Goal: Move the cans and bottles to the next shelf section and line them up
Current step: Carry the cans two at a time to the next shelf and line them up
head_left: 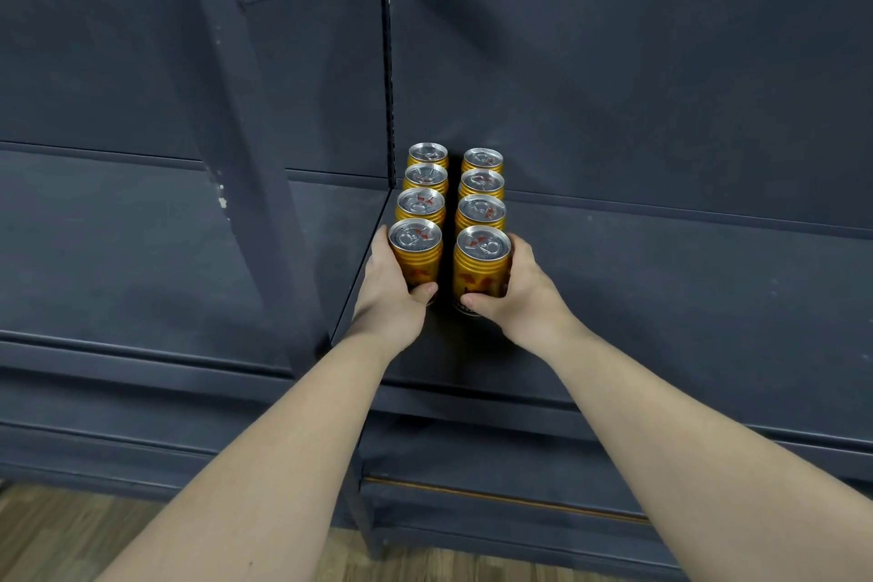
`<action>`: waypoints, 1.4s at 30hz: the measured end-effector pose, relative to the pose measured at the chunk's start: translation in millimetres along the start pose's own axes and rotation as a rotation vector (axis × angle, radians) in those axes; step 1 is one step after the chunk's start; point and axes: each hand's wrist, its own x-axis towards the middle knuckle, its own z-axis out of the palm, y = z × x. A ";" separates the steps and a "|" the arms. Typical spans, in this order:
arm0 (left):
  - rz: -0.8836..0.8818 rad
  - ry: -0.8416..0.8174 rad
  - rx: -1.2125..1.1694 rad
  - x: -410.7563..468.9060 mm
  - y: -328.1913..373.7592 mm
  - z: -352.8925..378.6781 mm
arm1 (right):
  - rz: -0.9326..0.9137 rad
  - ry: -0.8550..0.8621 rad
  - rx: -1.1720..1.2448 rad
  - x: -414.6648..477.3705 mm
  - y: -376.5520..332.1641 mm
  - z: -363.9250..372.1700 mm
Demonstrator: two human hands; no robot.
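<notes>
Head view: L hand (394,293) clamped round front can of L column (415,253), thumb across near face, fingers on outer side. R hand (519,288) likewise on front can of R column (482,262). Both grips sit low on the body, prob. to keep the cans upright.

Other six cans (482,184) stand behind in 2 close files on R shelf section (661,288), just beside upright post (390,99). Outer-side hold likely squares the files. Can't tell if lifting or setting down. No bottles in view.
</notes>
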 end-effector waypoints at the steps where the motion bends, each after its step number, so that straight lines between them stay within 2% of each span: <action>1: 0.001 0.000 0.002 -0.1 -0.2 0.3 | 0.003 0.003 -0.004 0.1 0.1 0.8; 10: 0.008 0.011 0.007 -0.6 0.5 2.0 | 0.004 0.039 -0.033 3.0 1.4 6.2; 42: -0.032 0.006 0.081 -4.0 -2.1 -1.3 | 0.053 -0.006 -0.051 -2.0 1.5 0.5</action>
